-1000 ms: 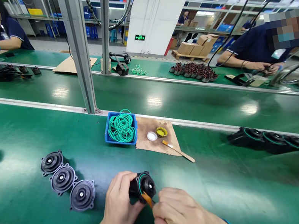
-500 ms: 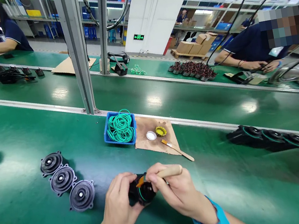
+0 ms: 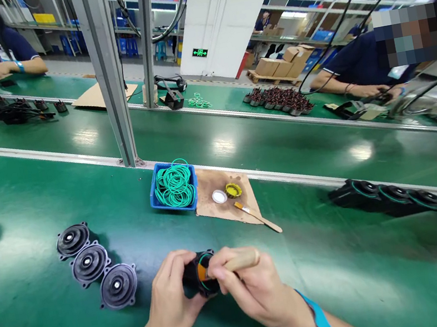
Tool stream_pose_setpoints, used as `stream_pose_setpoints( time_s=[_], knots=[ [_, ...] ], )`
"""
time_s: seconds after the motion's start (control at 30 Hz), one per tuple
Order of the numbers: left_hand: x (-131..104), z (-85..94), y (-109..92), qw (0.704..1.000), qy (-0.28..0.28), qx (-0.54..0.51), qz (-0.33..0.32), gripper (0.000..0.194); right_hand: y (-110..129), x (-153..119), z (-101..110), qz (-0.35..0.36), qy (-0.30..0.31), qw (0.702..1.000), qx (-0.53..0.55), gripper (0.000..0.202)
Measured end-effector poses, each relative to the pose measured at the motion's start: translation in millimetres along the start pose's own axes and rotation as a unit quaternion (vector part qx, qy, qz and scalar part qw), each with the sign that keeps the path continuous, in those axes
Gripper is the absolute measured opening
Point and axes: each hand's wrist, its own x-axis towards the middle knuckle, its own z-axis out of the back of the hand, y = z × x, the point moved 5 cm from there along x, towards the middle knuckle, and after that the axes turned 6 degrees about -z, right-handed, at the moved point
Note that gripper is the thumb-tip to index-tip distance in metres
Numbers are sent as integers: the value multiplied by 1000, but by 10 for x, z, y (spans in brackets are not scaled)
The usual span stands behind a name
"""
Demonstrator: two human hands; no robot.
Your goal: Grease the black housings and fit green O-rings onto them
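Observation:
My left hand (image 3: 171,293) is closed around the side of a black round housing (image 3: 191,275) with a green sealing ring (image 3: 206,256) at its rim. In my right hand (image 3: 252,281) is a brush (image 3: 242,261) with a pale wooden handle and orange bristles. The bristles touch the housing's ringed face; my fingers hide part of that face. Beyond my hands, a second brush (image 3: 262,218) lies partly on a stained cardboard sheet (image 3: 210,210), near a yellow cup (image 3: 233,189) and a white lid (image 3: 219,196).
A blue bin (image 3: 176,209) holds green rings. Several black round covers (image 3: 117,285) lie at left, and more black housings (image 3: 380,197) stand at right. A metal post (image 3: 113,92) rises behind the bench. Two co-workers sit across, one showing a dark sleeve (image 3: 17,44).
The brush has shifted left and its bristles now lie flatter across the housing's face. My right hand has moved slightly left with it. My left hand keeps its hold.

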Motion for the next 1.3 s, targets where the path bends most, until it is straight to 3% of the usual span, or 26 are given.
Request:
stream_pose_setpoints(
  time_s=[0.17,0.33,0.43,0.53,0.67,0.73,0.8,0.87,0.93,1.0,1.1,1.2,1.3],
  knots=[
    [48,55,61,999,-17,-23,34,50,17,-115,-45,66,66,996,6,28],
    [42,80,164,993,-27,-42,110,57,-35,-137,4,131,160,977,-60,44],
    [14,67,238,982,-28,-101,156,57,-100,-105,94,145,182,967,-99,47],
    [-23,44,297,961,-30,-181,205,56,-177,-109,259,121,128,983,-54,43],
    [-63,14,301,937,-27,-256,236,56,-334,-233,463,-4,-50,992,117,27],
    [-70,10,270,940,-25,-253,227,57,-393,-309,441,-84,-100,984,123,24],
    [-64,29,220,958,-31,-203,199,57,-373,-349,339,-128,-93,985,72,20],
    [-50,56,146,980,-38,-122,153,52,-287,-361,208,-122,-69,990,4,25],
    [-43,57,57,994,-43,-48,89,45,-186,-372,86,-100,-64,991,-61,42],
    [-53,16,-26,999,-52,3,17,38,-114,-392,-11,-94,-70,987,-115,52],
    [-75,-121,-97,995,-69,55,-49,27,-95,-416,-67,-123,-70,979,-145,52],
    [-33,-233,-111,993,-51,83,-67,34,-200,-391,99,-159,-68,976,-132,51],
    [31,-76,-31,987,-43,112,-107,57,-488,-321,598,-214,-89,949,-213,45]
  ],
)
